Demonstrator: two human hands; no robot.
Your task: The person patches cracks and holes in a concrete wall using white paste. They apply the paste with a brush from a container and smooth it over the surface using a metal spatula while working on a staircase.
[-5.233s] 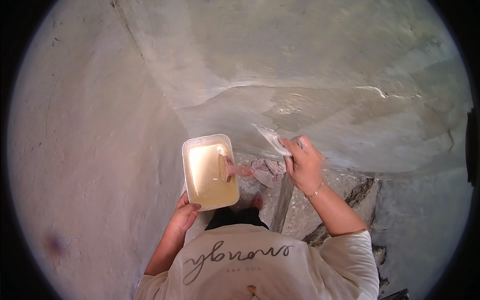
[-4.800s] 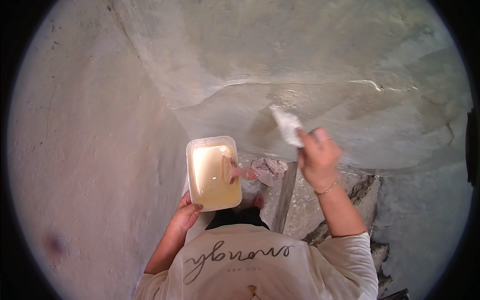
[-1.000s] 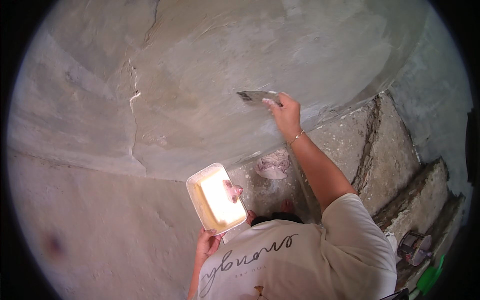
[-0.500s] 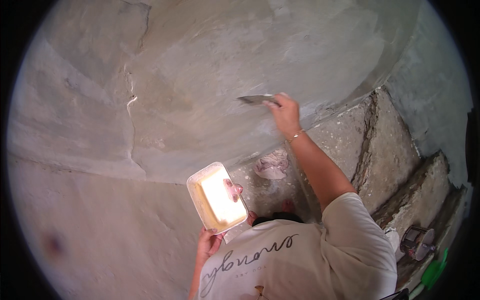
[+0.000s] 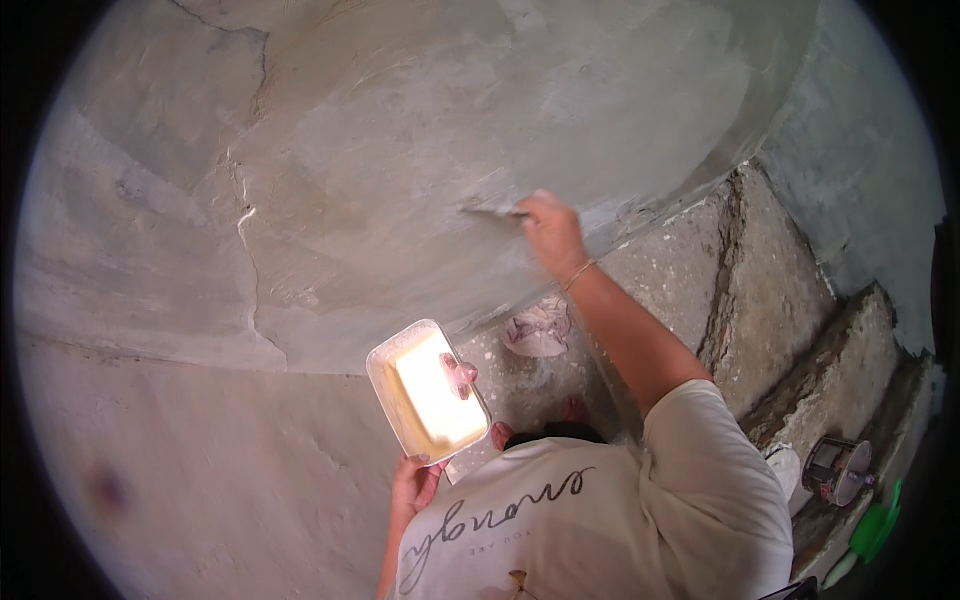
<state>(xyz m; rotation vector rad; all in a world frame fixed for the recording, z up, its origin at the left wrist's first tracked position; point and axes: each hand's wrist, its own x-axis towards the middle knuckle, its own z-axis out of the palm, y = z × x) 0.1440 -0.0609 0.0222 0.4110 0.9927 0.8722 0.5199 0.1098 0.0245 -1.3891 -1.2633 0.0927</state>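
My right hand (image 5: 551, 235) grips a putty knife (image 5: 492, 211). Its thin blade, seen nearly edge-on and a little smeared, points left at the grey plastered wall (image 5: 380, 190); whether it touches is hard to tell. Lower down, my left hand (image 5: 415, 482) clasps the bottom edge of a shallow rectangular tub (image 5: 386, 378) with a pale rim. Glaring light washes out most of the tub's inside. A pinkish lump (image 5: 459, 376) shows at its right side, too unclear to name.
A crack (image 5: 252, 270) runs down the wall at left. Near my feet lies a crumpled whitish bag or cloth (image 5: 538, 328) on the speckled floor. Rough concrete steps (image 5: 820, 370) descend at right, with a small bucket (image 5: 838, 471) and a green object (image 5: 876, 530) on them.
My right hand and the putty knife have moved a little left and down along the wall. My left hand still holds the tub, which appears slightly farther left.
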